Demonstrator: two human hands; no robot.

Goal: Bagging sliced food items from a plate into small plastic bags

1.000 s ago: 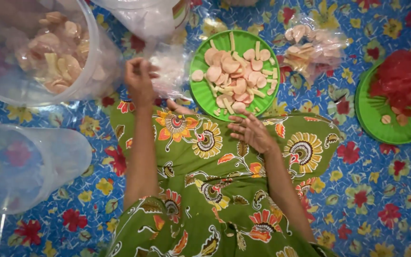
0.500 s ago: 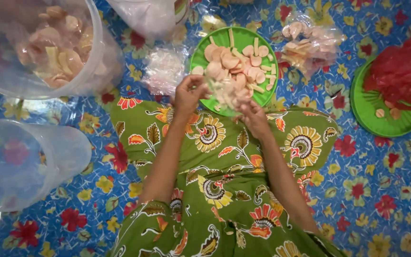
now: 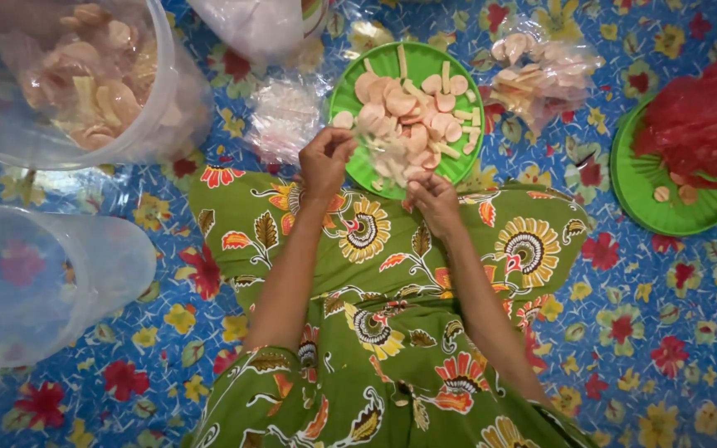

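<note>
Both hands working at near rim of green plate (image 3: 350, 83) of crackers (image 3: 404, 112), stretching a small clear bag (image 3: 387, 158) between them: left hand (image 3: 324, 162) pinching one edge shut, right hand (image 3: 431, 199) pinching the other, likely keeping the mouth open over the plate. Lying far right, a filled bag (image 3: 541, 70); far left, a tub (image 3: 68, 75) of crackers; near left, an empty tub (image 3: 35, 282).

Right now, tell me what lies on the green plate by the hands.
The green plate holds pale round crackers and thin sticks. A clear bag between the hands covers some.
</note>
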